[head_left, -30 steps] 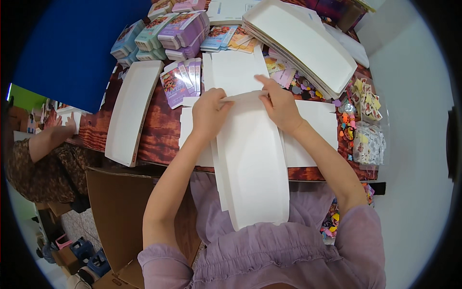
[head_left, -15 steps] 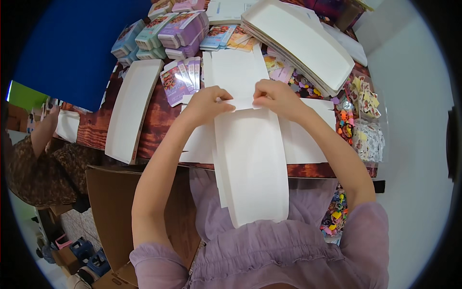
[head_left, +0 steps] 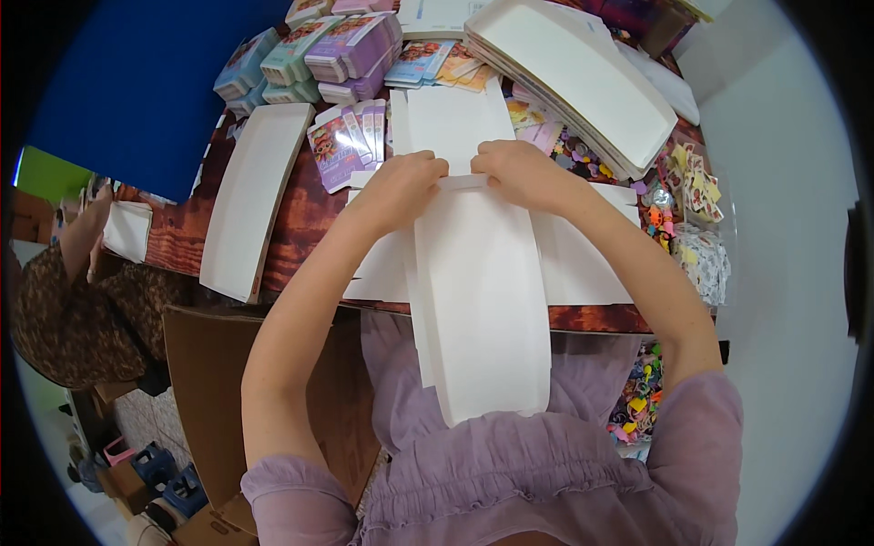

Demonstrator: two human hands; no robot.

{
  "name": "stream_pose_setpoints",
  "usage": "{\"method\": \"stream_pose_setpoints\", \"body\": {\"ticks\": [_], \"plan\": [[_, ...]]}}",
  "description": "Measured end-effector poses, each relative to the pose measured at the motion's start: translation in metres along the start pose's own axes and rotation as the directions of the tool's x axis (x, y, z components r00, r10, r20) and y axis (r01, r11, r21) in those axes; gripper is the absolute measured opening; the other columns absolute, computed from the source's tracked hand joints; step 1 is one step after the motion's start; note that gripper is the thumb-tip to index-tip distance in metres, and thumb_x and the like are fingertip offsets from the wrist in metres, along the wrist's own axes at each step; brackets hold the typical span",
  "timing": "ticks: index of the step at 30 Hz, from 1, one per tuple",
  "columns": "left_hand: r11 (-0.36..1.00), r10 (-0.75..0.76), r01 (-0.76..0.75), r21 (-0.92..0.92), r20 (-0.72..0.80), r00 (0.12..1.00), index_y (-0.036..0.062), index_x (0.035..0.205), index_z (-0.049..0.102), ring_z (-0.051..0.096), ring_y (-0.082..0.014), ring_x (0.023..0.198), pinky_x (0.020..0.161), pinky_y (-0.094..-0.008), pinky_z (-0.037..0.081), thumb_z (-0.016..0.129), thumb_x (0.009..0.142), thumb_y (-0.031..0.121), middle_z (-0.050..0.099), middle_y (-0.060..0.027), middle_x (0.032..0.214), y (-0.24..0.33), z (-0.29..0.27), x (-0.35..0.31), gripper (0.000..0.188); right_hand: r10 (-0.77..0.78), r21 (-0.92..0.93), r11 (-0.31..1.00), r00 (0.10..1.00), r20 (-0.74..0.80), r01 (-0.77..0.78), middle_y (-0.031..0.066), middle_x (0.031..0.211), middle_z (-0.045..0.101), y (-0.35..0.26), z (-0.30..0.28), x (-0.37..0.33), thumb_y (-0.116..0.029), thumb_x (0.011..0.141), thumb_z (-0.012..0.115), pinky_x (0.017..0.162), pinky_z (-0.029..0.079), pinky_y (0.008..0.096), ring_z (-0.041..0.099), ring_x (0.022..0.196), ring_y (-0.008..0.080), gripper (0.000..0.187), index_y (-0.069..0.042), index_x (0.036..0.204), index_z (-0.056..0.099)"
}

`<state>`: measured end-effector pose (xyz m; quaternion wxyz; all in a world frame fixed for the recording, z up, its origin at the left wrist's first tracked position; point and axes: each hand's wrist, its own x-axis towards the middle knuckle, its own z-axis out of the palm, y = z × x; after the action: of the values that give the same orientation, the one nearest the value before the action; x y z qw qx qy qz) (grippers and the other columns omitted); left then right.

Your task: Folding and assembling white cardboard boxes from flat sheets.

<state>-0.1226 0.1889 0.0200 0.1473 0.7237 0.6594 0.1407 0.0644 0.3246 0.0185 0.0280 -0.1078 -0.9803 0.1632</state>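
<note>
A white cardboard box blank [head_left: 482,300] lies lengthwise before me, its near end overhanging the table edge and reaching my body. Across its middle, my left hand [head_left: 410,187] and my right hand [head_left: 514,173] grip a narrow raised flap [head_left: 463,182] from both ends, fingers curled over it. Beyond the hands a white panel [head_left: 460,118] extends away from me. More white card spreads out flat under both forearms, with a side panel [head_left: 587,259] at the right. The thumbs are mostly hidden behind the fingers.
Folded white trays are stacked [head_left: 574,82] at the back right; a single long tray [head_left: 255,200] lies left. Bundled printed cartons [head_left: 350,50] stand at the back, with purple cartons [head_left: 341,150] nearer. Bags of small trinkets [head_left: 696,259] line the right edge. Another person [head_left: 86,300] sits at left.
Both hands have shifted slightly away from me and closed over the flap, which now stands folded up between them. My fingers have rolled forward, and the view has moved a little.
</note>
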Motion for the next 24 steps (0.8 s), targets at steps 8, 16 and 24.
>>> {"method": "stream_pose_setpoints", "body": {"ticks": [8,16,24], "plan": [[0.966,0.127,-0.13,0.225,0.028,0.992,-0.0002,0.094,0.06,0.066,-0.0343,0.086,0.075,-0.0444,0.055,0.063,0.088,0.007,0.062,-0.0154,0.09,0.002,0.008,0.001,0.009,-0.085,-0.276,0.955,0.992,0.096,0.109,0.0129,0.092,0.062,-0.018,-0.002,0.006,-0.003,0.084,0.059,0.078,0.054,0.0406,0.065,0.092,0.0296,0.011,-0.001,0.094,0.063],[0.926,0.233,-0.221,0.306,-0.002,0.972,-0.0007,0.097,0.055,0.066,-0.0318,0.079,0.07,-0.0411,0.056,0.058,0.086,0.004,0.058,-0.0139,0.09,0.005,0.015,-0.001,0.011,-0.164,-0.32,0.937,0.986,-0.041,0.142,0.0105,0.09,0.061,-0.014,0.01,-0.002,-0.004,0.084,0.059,0.076,0.055,0.0388,0.064,0.089,0.0273,0.01,-0.003,0.093,0.063],[0.871,0.22,-0.174,0.459,-0.049,0.974,0.0036,0.095,0.055,0.065,-0.0235,0.076,0.067,-0.0326,0.055,0.061,0.082,0.004,0.056,-0.0096,0.089,0.006,0.026,-0.001,0.015,-0.18,-0.352,0.925,0.98,-0.085,0.139,0.0086,0.089,0.059,-0.011,0.022,-0.002,-0.005,0.081,0.062,0.075,0.055,0.038,0.062,0.087,0.026,0.009,-0.004,0.089,0.061]]}}
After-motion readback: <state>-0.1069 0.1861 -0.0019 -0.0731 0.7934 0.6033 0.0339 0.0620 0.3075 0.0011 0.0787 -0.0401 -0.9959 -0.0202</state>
